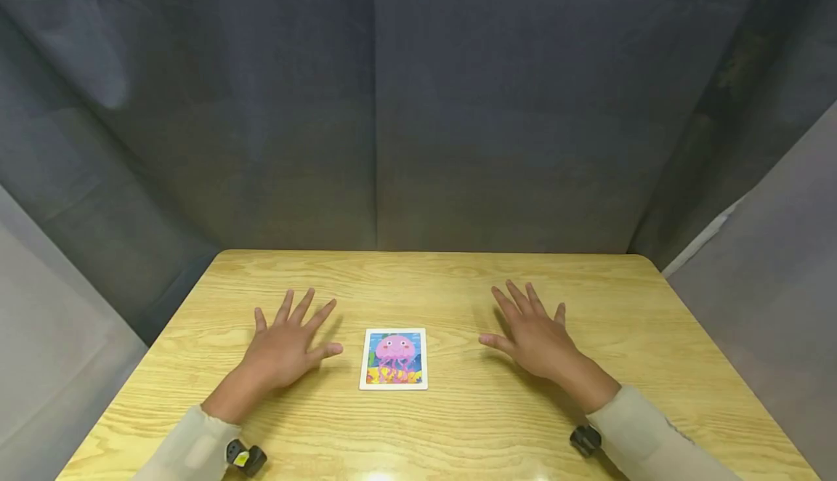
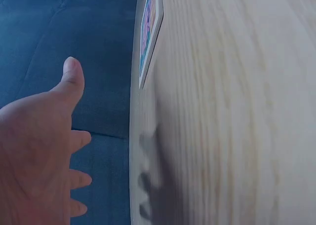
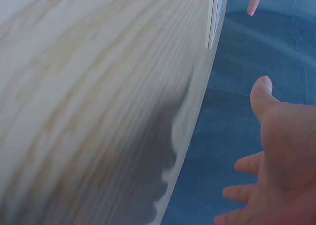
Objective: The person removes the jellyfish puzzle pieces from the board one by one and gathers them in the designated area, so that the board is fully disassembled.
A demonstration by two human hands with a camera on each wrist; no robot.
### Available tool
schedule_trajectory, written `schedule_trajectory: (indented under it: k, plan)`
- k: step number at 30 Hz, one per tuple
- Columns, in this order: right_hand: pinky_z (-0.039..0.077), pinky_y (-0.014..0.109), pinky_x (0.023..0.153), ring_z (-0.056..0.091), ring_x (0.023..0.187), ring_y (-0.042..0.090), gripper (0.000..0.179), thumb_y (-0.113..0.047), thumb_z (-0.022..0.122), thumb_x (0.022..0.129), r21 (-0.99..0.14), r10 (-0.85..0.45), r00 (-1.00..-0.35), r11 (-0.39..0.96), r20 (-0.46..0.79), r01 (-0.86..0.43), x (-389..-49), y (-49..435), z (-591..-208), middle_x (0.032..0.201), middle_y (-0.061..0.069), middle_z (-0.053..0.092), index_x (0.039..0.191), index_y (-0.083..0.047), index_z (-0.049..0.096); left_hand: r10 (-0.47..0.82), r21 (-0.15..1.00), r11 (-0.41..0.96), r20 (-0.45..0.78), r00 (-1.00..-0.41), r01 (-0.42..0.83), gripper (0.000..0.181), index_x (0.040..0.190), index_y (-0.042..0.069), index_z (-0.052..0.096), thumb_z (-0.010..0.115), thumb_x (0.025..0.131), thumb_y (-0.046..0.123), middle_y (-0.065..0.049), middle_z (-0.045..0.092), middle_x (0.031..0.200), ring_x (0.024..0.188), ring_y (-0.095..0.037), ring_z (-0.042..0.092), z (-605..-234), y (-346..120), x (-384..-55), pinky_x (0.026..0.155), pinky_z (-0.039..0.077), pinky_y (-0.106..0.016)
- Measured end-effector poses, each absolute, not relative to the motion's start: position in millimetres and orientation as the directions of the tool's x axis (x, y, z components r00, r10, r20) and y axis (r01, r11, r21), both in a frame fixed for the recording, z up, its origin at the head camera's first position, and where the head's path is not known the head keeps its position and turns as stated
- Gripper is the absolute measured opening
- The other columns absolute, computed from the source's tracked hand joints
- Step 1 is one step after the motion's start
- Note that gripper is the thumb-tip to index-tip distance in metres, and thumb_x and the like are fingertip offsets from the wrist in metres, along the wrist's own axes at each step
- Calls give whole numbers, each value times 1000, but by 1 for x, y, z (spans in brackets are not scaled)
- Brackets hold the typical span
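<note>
A square picture puzzle [image 1: 394, 360] with a white frame and a pink jellyfish on a blue sea lies flat on the wooden table. To its left, my left hand [image 1: 282, 350] hovers palm down with fingers spread, holding nothing. On the other side my right hand [image 1: 538, 339] is likewise spread above the tabletop, its thumb toward the picture. Both wrist views show a gap and a shadow between each hand and the wood. In the left wrist view the puzzle [image 2: 150, 30] appears edge-on, beyond the thumb.
The light wooden table [image 1: 458, 430] has rounded far corners. Dark grey curtain cloth [image 1: 497, 103] hangs behind it, with paler cloth [image 1: 771, 277] on the sides. Each sleeve carries a small black device [image 1: 585, 439] at the wrist.
</note>
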State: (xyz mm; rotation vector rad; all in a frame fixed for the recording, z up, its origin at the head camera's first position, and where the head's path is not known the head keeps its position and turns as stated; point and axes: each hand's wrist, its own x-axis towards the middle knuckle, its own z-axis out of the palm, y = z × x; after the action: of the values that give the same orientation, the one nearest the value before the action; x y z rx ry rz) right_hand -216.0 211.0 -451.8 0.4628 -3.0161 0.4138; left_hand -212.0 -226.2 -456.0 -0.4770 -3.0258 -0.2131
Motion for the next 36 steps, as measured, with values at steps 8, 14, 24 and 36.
schedule_trajectory:
  k: [8,14,24,36]
  plan:
    - [8,89,104,12,155,50,91,-66,58,96,-299,-308,-948,900,82,-318,-219,210,-454,171,19,17,164,-14,27,346,122,927,89,-934,355,76,162,31,35,55,98,66,-12,22,171,155,-49,12,-458,-220,-210,104,7,-89]
    - [11,86,108,14,155,49,90,-63,58,98,-326,-333,-940,883,75,-338,-222,206,-459,171,19,19,164,-13,26,410,150,899,46,-911,412,74,162,33,33,52,99,66,-2,18,172,157,-45,10,-462,-212,-206,106,5,-87]
    - [18,79,113,18,154,47,87,-60,59,99,-372,-397,-915,840,73,-394,-226,186,-459,169,20,23,163,-9,29,547,237,818,-35,-837,525,70,161,35,36,50,100,67,0,24,171,157,-43,10,-466,-201,-192,108,7,-86]
    - [22,72,117,20,155,45,87,-58,58,100,-393,-447,-894,822,4,-413,-231,160,-459,169,21,23,164,-8,26,645,281,750,-113,-756,598,68,159,41,37,46,99,71,-4,19,172,156,-47,9,-462,-190,-173,107,9,-86]
